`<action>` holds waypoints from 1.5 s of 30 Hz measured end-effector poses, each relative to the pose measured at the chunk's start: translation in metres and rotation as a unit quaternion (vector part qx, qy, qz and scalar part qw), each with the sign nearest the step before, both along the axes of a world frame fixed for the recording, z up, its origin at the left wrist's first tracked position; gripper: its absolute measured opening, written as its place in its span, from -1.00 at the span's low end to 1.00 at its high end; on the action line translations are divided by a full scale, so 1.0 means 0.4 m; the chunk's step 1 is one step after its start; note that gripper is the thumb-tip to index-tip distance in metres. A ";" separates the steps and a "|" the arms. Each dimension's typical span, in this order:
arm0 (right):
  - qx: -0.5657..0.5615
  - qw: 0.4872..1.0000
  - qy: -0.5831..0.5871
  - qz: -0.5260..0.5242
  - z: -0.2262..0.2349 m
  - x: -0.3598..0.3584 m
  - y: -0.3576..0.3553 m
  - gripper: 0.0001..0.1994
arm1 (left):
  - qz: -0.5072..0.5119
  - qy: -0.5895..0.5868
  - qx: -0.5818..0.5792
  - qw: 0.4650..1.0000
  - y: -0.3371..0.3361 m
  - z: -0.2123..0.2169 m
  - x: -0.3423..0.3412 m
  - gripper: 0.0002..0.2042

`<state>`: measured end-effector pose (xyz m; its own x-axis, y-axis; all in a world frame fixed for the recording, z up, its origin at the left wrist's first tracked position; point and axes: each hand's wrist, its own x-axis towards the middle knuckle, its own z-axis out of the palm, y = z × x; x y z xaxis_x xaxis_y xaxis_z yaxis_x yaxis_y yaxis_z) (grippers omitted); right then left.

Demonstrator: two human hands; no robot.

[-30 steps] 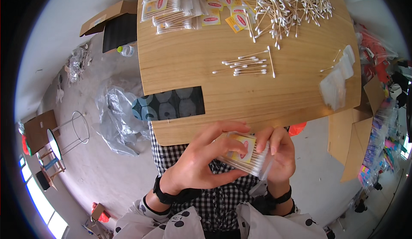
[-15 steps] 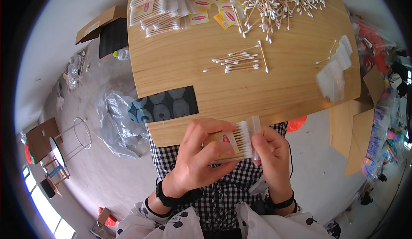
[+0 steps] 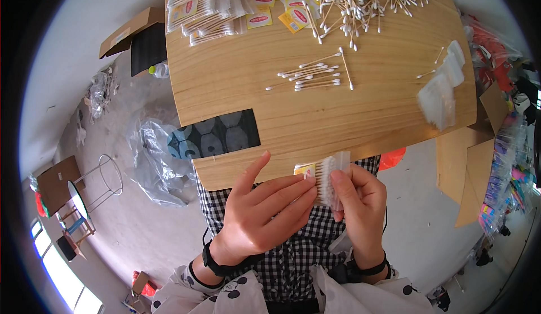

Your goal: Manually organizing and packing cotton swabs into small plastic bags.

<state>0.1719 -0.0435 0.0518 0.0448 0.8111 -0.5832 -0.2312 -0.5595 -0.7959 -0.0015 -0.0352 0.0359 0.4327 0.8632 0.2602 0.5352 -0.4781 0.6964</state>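
Observation:
A small clear plastic bag of cotton swabs [image 3: 325, 181] is over my lap, just off the table's near edge. Inside it lie swabs in a row and a yellow-and-white card [image 3: 306, 171]. My right hand [image 3: 363, 210] pinches the bag's right end between thumb and fingers. Fingers stretched out, my left hand [image 3: 256, 218] lies flat against the bag's left part and covers some of it. Its thumb points up, away from the bag. Beyond the hands, a small group of loose swabs [image 3: 315, 76] rests on the wooden table [image 3: 225, 83].
Filled swab bags [image 3: 211, 10] are stacked far left beside yellow cards [image 3: 259, 16]. A large heap of swabs [image 3: 366, 1] lies far right. Empty clear bags [image 3: 437, 101] rest near the right edge, a dark patterned sheet [image 3: 217, 135] near the left. An open carton [image 3: 465, 173] stands right.
My left hand has loosened from its curled grip on the bag, its fingers now straightened and thumb raised. The bag's right end has moved further over the swab tips. My right hand keeps its pinch.

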 end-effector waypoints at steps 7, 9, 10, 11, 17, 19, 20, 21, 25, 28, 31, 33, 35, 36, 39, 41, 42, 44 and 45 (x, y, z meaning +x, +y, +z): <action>-0.016 1.000 -0.014 -0.023 -0.006 -0.013 -0.002 -0.76 | -0.005 0.024 0.009 1.000 -0.002 0.005 0.002 -0.79; -0.017 1.000 -0.011 -0.024 -0.006 -0.016 0.000 -0.76 | -0.005 0.027 0.010 1.000 -0.004 0.004 0.002 -0.79; -0.016 1.000 -0.010 -0.021 -0.005 -0.016 0.000 -0.76 | -0.005 0.025 0.014 1.000 -0.005 0.003 0.002 -0.79; -0.016 1.000 -0.010 -0.017 -0.005 -0.016 0.000 -0.75 | -0.005 0.024 0.018 1.000 -0.006 0.002 0.002 -0.79; -0.038 0.999 -0.007 -0.016 -0.004 -0.019 0.000 -0.75 | 0.012 0.017 0.039 0.999 -0.012 -0.011 0.007 -0.77; -0.036 0.999 0.000 -0.015 -0.003 -0.017 -0.004 -0.75 | 0.015 0.013 0.039 0.999 -0.014 -0.013 0.006 -0.77; -0.034 0.999 0.007 -0.015 -0.002 -0.017 -0.005 -0.75 | 0.017 0.009 0.040 0.999 -0.015 -0.013 0.005 -0.76; -0.035 0.999 0.008 -0.014 0.000 -0.019 -0.004 -0.75 | 0.017 0.010 0.040 0.999 -0.014 -0.015 0.004 -0.76; -0.058 0.998 0.011 -0.033 -0.005 -0.009 -0.002 -0.74 | 0.003 -0.071 -0.052 0.996 0.013 -0.029 -0.010 -0.75; -0.074 0.995 0.033 -0.053 -0.014 -0.005 0.002 -0.73 | -0.015 -0.103 -0.091 0.990 0.021 -0.019 -0.018 -0.72; -0.082 0.993 0.045 -0.068 -0.014 -0.012 0.009 -0.73 | -0.010 -0.093 -0.072 0.993 0.013 -0.023 -0.013 -0.70; -0.087 0.992 0.046 -0.073 -0.013 -0.014 0.009 -0.73 | -0.005 -0.080 -0.046 0.996 0.007 -0.024 -0.007 -0.69; -0.083 0.993 0.050 -0.063 -0.018 -0.013 0.004 -0.73 | 0.000 -0.051 -0.010 0.999 0.004 -0.024 -0.003 -0.65; -0.084 0.993 0.049 -0.063 -0.020 -0.012 0.003 -0.73 | 0.000 -0.051 -0.010 0.999 0.006 -0.018 -0.002 -0.65; -0.084 0.992 0.064 -0.069 -0.022 -0.011 0.003 -0.73 | -0.009 -0.032 -0.025 0.999 0.014 -0.001 -0.002 -0.62; -0.090 0.990 0.072 -0.085 -0.024 -0.013 0.005 -0.73 | -0.021 -0.020 -0.011 1.000 0.015 -0.003 -0.001 -0.60; -0.091 0.990 0.072 -0.086 -0.024 -0.013 0.005 -0.73 | -0.021 -0.020 -0.011 1.000 0.014 -0.007 0.000 -0.60; -0.089 0.989 0.079 -0.082 -0.025 -0.014 0.004 -0.73 | -0.014 -0.022 0.002 1.000 0.011 -0.014 0.001 -0.61; -0.090 0.989 0.079 -0.082 -0.026 -0.015 0.004 -0.73 | -0.013 -0.022 0.001 1.000 0.011 -0.016 0.002 -0.61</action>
